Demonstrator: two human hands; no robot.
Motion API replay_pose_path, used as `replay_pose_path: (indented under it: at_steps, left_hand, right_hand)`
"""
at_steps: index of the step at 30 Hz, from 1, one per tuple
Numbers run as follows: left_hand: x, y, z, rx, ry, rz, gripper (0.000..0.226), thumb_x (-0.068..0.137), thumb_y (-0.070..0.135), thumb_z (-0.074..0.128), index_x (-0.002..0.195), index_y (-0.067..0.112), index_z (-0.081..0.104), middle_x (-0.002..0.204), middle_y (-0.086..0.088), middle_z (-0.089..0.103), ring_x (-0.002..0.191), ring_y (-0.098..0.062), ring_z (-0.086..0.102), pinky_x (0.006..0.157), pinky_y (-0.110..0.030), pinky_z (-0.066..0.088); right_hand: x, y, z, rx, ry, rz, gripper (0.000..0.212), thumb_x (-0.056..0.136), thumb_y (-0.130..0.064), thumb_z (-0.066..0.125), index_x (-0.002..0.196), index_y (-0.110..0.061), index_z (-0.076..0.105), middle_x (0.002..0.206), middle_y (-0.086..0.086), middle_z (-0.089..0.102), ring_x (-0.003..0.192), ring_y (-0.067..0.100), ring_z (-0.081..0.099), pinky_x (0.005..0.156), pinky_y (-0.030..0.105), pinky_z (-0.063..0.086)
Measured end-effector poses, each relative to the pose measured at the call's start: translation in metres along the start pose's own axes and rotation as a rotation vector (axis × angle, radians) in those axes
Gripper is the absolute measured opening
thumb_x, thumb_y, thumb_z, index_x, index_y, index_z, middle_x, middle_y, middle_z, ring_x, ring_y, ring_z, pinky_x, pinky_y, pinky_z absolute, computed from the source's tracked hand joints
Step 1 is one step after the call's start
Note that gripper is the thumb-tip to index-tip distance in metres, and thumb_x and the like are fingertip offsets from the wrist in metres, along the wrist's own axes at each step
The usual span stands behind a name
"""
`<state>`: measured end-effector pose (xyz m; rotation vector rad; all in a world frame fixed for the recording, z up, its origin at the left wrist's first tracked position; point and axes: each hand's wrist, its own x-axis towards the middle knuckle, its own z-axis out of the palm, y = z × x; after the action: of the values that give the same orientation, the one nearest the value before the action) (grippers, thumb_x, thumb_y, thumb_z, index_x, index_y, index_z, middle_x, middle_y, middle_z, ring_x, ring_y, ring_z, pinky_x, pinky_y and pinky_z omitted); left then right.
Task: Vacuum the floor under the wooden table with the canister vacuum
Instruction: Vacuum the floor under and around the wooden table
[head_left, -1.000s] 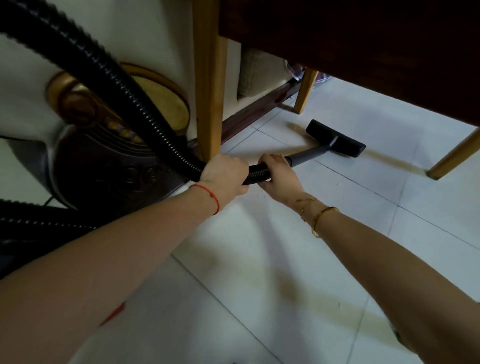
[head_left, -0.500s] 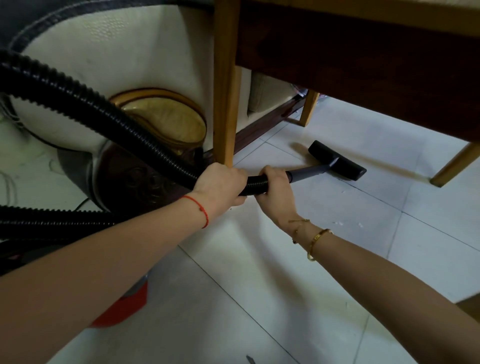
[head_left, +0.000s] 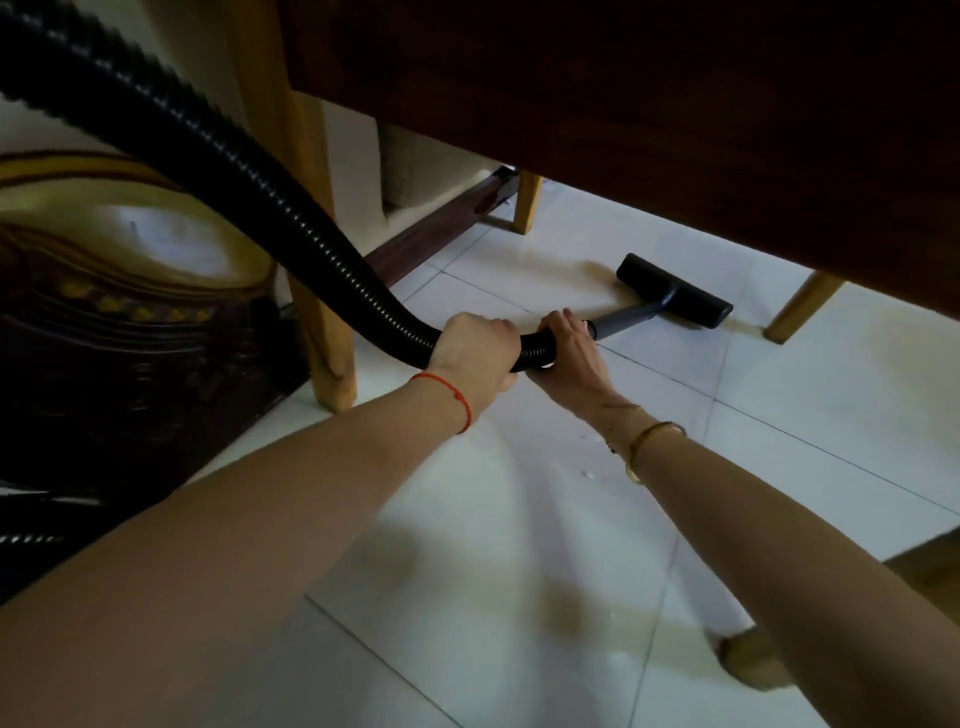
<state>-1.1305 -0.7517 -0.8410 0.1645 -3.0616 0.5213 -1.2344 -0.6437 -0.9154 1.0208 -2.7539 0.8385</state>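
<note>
both hands clamped on hose: left hand, right hand at wand joint. floor head flat on tile under wooden table. risk: sideways sweep knocks table leg; hose snags near leg.

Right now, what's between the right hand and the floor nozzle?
Head view: only the grey wand tube, running from the right hand on the black hose to the floor nozzle; bare white tile beneath.

Pale tiled floor (glossy); dark carved cabinet at left.
</note>
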Motion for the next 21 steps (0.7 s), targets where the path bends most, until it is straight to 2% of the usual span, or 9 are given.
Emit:
replay_pose_path:
  at_steps: [4, 9, 13, 18, 21]
  left_hand:
    - [0.026, 0.027, 0.003, -0.041, -0.025, -0.015, 0.026, 0.095, 0.031, 0.051, 0.109, 0.01, 0.053, 0.102, -0.002, 0.065, 0.091, -0.02, 0.064, 0.065, -0.027, 0.033]
    - [0.037, 0.04, 0.004, -0.08, -0.028, -0.021, 0.026, 0.094, 0.032, 0.054, 0.109, 0.011, 0.054, 0.101, -0.002, 0.065, 0.091, -0.021, 0.064, 0.066, -0.028, 0.035]
    - [0.03, 0.032, 0.006, -0.048, -0.026, -0.02, 0.026, 0.094, 0.034, 0.053, 0.107, 0.011, 0.054, 0.098, -0.002, 0.066, 0.086, -0.02, 0.064, 0.064, -0.027, 0.035]
    - [0.0, 0.004, 0.007, 0.008, 0.013, 0.037, 0.029, 0.093, 0.033, 0.05, 0.11, 0.009, 0.051, 0.1, -0.003, 0.065, 0.087, -0.023, 0.065, 0.064, -0.029, 0.035]
    - [-0.022, -0.019, 0.005, 0.008, 0.023, 0.052, 0.031, 0.093, 0.033, 0.049, 0.113, 0.009, 0.051, 0.101, -0.004, 0.065, 0.088, -0.024, 0.065, 0.064, -0.03, 0.035]
  right_hand:
    - [0.009, 0.034, -0.018, -0.082, -0.119, -0.018, 0.033, 0.075, -0.009, 0.07, 0.102, -0.005, 0.05, 0.106, 0.01, 0.049, 0.095, 0.024, 0.044, 0.072, 0.022, 0.027]
    - [0.011, 0.05, -0.022, -0.111, -0.145, -0.038, 0.035, 0.076, -0.01, 0.07, 0.103, -0.003, 0.049, 0.107, 0.013, 0.049, 0.099, 0.028, 0.044, 0.079, 0.028, 0.034]
    - [0.006, 0.04, -0.019, -0.122, -0.112, -0.068, 0.031, 0.078, -0.013, 0.069, 0.101, -0.003, 0.05, 0.105, 0.012, 0.052, 0.097, 0.027, 0.045, 0.08, 0.028, 0.035]
    - [-0.012, 0.009, -0.01, -0.15, -0.068, -0.112, 0.026, 0.081, -0.017, 0.065, 0.098, -0.005, 0.048, 0.1, 0.01, 0.056, 0.095, 0.026, 0.046, 0.074, 0.025, 0.028]
    - [-0.022, -0.018, -0.006, -0.172, -0.049, -0.158, 0.028, 0.081, -0.022, 0.065, 0.097, -0.005, 0.049, 0.096, 0.01, 0.058, 0.091, 0.027, 0.05, 0.076, 0.032, 0.037]
